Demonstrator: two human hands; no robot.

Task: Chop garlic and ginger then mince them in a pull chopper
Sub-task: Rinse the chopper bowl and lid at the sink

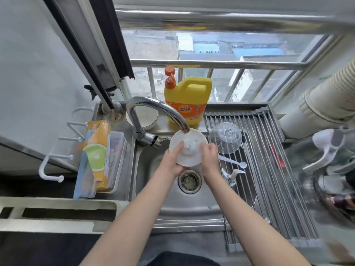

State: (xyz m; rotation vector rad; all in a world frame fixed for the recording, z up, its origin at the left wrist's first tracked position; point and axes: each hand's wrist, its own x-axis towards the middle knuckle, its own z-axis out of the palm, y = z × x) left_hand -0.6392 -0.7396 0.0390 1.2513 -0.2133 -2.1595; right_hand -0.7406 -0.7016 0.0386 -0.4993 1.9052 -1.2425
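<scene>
White chopper lid (pixel 189 148) is held under the faucet (pixel 159 112) above the sink (pixel 192 204), gripped by left hand (pixel 172 160) and right hand (pixel 209 156); clear bowl (pixel 225 138) inverted on rack (pixel 269 169); mincing judged done, cleanup underway; no garlic or ginger seen.

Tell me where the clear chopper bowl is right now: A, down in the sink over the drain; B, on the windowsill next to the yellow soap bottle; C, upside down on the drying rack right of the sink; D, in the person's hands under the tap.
C: the clear chopper bowl sits inverted on the drying rack, while the left hand and right hand hold the white chopper lid under the faucet.
</scene>
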